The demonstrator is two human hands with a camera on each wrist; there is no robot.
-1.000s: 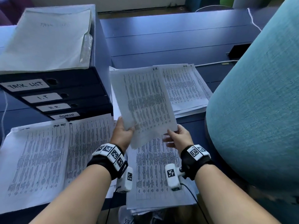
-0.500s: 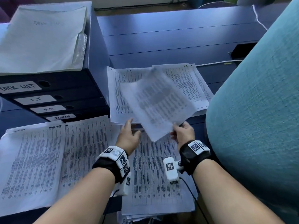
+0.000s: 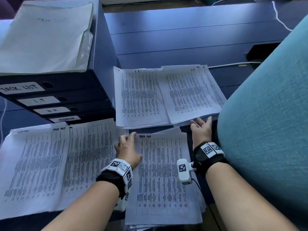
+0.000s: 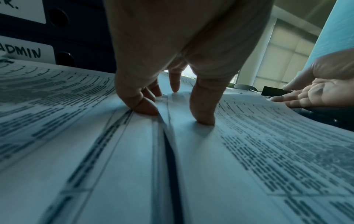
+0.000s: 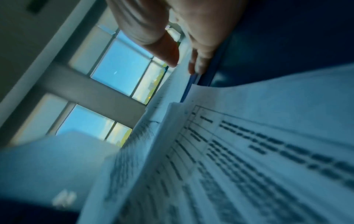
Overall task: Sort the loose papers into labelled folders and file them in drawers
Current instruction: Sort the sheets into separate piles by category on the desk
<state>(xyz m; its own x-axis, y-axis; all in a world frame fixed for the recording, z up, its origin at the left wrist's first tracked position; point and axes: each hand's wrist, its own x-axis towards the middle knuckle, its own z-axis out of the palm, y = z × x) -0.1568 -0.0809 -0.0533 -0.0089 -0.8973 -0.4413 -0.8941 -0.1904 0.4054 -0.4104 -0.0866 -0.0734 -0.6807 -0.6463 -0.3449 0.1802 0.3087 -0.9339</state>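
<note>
Lying flat now on the HR pile (image 3: 191, 92) at centre right of the frame, the sheet is no longer held; right hand (image 3: 200, 131) is spreading beside it, left hand (image 3: 127, 150) is pressing fingertips (image 4: 204, 119) onto the near stack (image 3: 163, 180).

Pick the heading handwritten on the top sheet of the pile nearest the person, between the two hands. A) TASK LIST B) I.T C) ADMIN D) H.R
A: the head view shows "TASK LIST" written at the top of the nearest pile, just beside the left hand.
</note>
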